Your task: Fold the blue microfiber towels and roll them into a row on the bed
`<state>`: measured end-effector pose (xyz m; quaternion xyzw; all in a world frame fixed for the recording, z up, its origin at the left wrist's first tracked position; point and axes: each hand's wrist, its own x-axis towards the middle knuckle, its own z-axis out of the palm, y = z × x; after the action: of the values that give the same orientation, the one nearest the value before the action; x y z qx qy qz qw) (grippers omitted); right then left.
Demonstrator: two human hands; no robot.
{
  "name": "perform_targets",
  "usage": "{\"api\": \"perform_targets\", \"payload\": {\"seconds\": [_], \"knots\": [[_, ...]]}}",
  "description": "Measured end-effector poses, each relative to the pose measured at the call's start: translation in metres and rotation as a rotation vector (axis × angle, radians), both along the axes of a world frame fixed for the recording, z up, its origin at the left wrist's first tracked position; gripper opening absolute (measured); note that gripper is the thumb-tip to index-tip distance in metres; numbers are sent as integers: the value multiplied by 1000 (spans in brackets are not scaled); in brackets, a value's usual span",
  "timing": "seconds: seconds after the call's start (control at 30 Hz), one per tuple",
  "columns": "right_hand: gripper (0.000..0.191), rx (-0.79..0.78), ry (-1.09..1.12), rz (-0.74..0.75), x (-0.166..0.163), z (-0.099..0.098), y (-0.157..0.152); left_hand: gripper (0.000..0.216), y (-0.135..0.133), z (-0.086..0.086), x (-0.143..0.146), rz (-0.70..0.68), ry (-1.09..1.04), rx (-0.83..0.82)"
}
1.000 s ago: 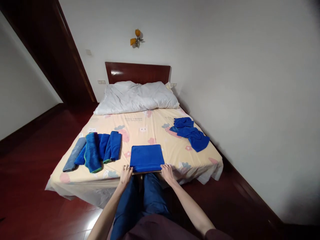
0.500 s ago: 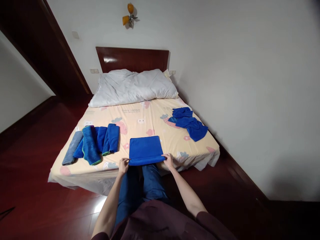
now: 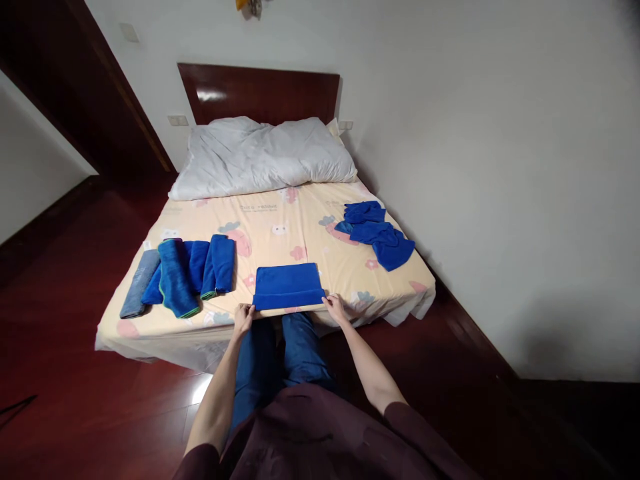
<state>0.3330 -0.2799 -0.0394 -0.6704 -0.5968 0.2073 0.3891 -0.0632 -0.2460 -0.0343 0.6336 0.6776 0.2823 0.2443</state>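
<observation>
A blue towel (image 3: 289,279) lies flat on the front edge of the bed, its near part folded over in a strip. At its near left corner, my left hand (image 3: 243,319) pinches the fabric. My right hand (image 3: 334,308) has closed on the near right corner. Several rolled or folded towels lie to the left, among them a grey one (image 3: 139,285), a green-edged blue one (image 3: 178,280) and a plain blue one (image 3: 219,263). Toward the right side, crumpled blue towels (image 3: 385,241) sit in a loose heap.
The bed (image 3: 280,230) has a cream sheet with carrot and rabbit prints. A white quilt (image 3: 265,157) is bunched against the dark wooden headboard (image 3: 265,93). A white wall (image 3: 475,167) runs along the right, and dark red flooring (image 3: 65,293) shows at left.
The folded strip of the blue towel has been laid farther forward over it and now looks wider and flatter. Both hands keep hold of its near corners. The view has tilted slightly downward.
</observation>
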Motion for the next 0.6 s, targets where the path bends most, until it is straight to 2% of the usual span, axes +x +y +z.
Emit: {"api": "perform_targets", "payload": {"seconds": [0.2,0.37,0.5,0.6], "knots": [[54,-14,20,-22,-1,0,1,41,-1,0,3,14,-7,-15],[44,-6,59,-84,-3,2,4,34,-7,5,5,-3,12,4],[30,6,99,-154,1,2,-5,28,-32,8,-5,-6,59,57],[33,17,98,-194,8,4,-22,40,-57,11,-18,-40,146,151]]}}
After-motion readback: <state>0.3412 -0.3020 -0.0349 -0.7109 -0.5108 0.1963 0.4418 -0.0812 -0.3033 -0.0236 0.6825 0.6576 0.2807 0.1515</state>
